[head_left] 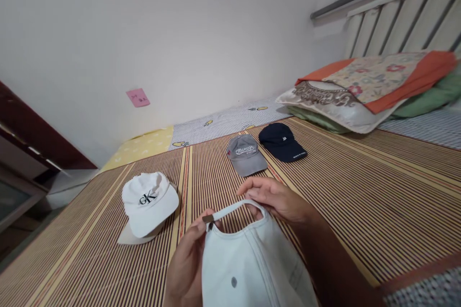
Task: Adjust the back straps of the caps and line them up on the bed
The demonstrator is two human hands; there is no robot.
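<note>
A pale, bluish-white baseball cap (248, 259) is between my hands, its back strap and opening facing away from me. My left hand (189, 254) grips its left edge beside the strap's brown metal buckle (208, 219). My right hand (279, 199) holds the right end of the strap, with some fingers passing behind it. To the left, a white cap with black letters (149, 201) rests on top of a beige cap (127, 236). Beyond my hands lie a grey cap with white lettering (246, 154) and a dark navy cap (282, 141), side by side.
A striped bamboo mat (345, 187) covers the bed. Folded pillows with an orange floral cover (378, 76) are piled at the back right, below a white radiator (403, 19). Behind the bed rises a white wall (201, 33) with a pink paper note (138, 98).
</note>
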